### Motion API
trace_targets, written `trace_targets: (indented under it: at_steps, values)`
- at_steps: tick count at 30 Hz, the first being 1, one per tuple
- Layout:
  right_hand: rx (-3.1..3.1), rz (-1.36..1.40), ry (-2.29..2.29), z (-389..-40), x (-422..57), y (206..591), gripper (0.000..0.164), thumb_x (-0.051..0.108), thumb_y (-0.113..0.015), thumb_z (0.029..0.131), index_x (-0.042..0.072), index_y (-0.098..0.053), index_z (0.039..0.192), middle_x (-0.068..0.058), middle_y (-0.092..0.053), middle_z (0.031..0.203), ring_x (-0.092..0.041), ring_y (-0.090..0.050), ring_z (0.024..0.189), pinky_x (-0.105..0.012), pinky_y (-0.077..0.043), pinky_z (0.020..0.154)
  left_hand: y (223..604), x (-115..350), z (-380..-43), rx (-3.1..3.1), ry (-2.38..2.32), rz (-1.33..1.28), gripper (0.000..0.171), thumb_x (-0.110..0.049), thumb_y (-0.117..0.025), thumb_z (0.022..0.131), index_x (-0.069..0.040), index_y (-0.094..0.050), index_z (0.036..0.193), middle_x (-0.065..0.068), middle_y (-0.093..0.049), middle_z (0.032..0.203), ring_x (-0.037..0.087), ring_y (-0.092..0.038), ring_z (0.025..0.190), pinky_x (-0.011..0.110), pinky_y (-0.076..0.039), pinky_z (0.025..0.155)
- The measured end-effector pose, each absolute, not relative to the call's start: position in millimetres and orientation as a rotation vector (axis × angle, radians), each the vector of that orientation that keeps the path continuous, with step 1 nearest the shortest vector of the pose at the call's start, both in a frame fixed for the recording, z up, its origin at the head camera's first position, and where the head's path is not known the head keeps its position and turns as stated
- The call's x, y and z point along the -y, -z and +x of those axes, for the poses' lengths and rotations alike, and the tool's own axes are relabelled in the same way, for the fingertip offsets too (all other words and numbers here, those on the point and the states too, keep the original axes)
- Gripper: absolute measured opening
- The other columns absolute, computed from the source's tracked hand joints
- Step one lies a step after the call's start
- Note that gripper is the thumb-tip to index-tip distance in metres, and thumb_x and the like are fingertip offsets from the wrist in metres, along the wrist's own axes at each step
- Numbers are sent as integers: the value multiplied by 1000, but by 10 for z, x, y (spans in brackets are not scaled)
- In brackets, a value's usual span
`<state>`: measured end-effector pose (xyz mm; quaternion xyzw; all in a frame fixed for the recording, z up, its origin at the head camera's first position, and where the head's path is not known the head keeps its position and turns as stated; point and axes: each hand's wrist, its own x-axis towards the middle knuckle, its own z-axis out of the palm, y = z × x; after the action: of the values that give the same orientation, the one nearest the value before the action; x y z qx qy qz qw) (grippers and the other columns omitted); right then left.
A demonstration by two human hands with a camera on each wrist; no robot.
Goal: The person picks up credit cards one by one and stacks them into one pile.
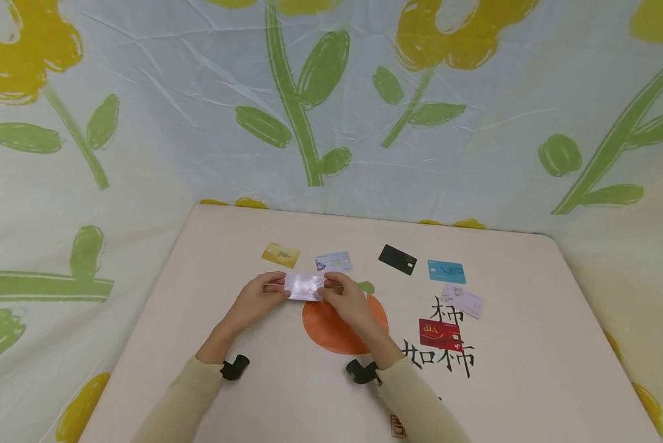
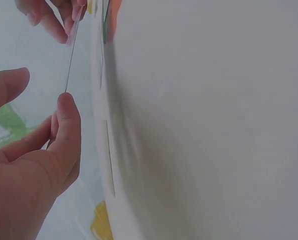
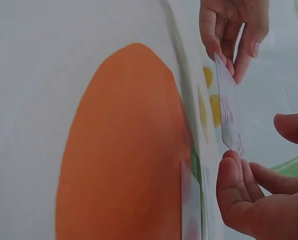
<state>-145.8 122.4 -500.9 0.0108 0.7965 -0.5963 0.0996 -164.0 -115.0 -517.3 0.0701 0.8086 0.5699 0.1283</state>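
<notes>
A pale, shiny card is held up above the table between the two hands. My left hand pinches its left end and my right hand pinches its right end. The left wrist view shows the card almost edge-on, above the left fingertips. Seen from the right wrist, the card bears faint pinkish print, and its lower end meets the right fingertips. Another pale card lies on the orange print below, mostly hidden by the right hand in the head view.
Around the hands lie a gold card, a white patterned card, a black card, a blue card, a pale floral card and a red VIP card. The pale tabletop has printed characters; a flowered curtain hangs behind.
</notes>
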Motion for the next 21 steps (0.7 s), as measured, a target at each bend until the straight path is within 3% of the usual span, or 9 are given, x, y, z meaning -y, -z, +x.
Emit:
trace_targets:
  at_steps: [6, 12, 21]
  values:
    - [-2356, 56, 1847, -1375, -1390, 5000, 42, 12, -64, 97, -4, -56, 135, -20, -60, 124, -35, -61, 109, -40, -55, 86, 5174, 955, -1646, -2340, -1669, 247, 51, -18, -77, 89, -2, -60, 135, 9, -64, 122, 22, -66, 108, 36, -52, 93]
    - [-2421, 117, 1784, -1295, -1562, 4984, 40, 15, -63, 99, 1, -56, 136, -17, -61, 124, -33, -62, 109, -39, -55, 89, 5183, 765, -1652, -2332, -1639, 277, 51, -20, -76, 89, -2, -60, 134, 6, -64, 120, 19, -66, 106, 36, -52, 93]
    - [-2471, 159, 1717, -1200, -1755, 4988, 43, 17, -61, 100, 1, -54, 139, -16, -61, 127, -35, -61, 114, -46, -52, 94, 5245, 538, -1644, -2331, -1573, 352, 53, -23, -75, 89, -2, -59, 135, 6, -62, 121, 20, -64, 107, 36, -53, 91]
